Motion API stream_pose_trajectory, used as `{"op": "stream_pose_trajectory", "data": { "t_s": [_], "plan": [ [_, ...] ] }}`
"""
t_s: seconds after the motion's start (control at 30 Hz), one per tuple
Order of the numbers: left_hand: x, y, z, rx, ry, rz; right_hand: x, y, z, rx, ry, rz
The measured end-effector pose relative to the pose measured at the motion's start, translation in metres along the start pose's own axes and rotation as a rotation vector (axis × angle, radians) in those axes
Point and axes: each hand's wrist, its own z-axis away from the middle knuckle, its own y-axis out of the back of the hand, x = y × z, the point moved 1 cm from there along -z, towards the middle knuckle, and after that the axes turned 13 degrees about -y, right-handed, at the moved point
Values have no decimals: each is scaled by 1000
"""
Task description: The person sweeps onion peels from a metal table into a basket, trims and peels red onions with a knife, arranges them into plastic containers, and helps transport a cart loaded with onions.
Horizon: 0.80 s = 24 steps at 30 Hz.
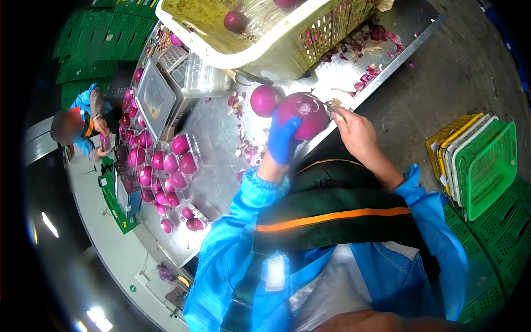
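Note:
My left hand (283, 141), in a blue glove, is closed around a large peeled red onion (312, 117) near the table's edge. My right hand (357, 133) is bare, its fingers wrapped around the handle of a small knife (336, 109). The blade reaches toward the top of the onion; whether it touches is hard to make out. Another red onion (264, 100) lies on the metal table just beyond my left hand. Onion skins (368, 80) are scattered along the edge beside the crate.
A yellow crate (221, 56) with a few onions stands on the table ahead. Left are a scale (156, 102) and clear packs of red onions (178, 180). Another person (83, 122) works at the far left. Stacked crates (487, 166) stand on the floor at right.

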Motion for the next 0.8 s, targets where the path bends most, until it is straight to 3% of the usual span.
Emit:
{"op": "stream_pose_trajectory", "data": {
  "t_s": [0.23, 0.3, 0.33, 0.4, 0.43, 0.57, 0.73, 0.8],
  "plan": [
    [1, 3, -2, 54, 20, 5, 11, -19, -16, -101, -22, -5],
    [3, 5, -2, 15, 46, -39, 22, -27, -19, -59, 26, -2],
    [3, 6, -1, -4, 57, -61, 30, -25, -27, -70, -60, -128],
    [5, -5, 11, -229, -78, -44, 41, -14, -44, -79, -168, -292],
    [3, -9, 17, -124, -60, -75, 40, -8, -48, -77, -187, -330],
    [13, -19, 3, -169, 161, 132, 13, -6, -34, -147, 65, -402],
    [15, -19, -3, -120, 59, 77, 2, 9, -29, -424, 21, -507],
    [8, -18, -2, -46, 3, 31, 1, 2, -22, -366, 6, -590]
  ]
}}
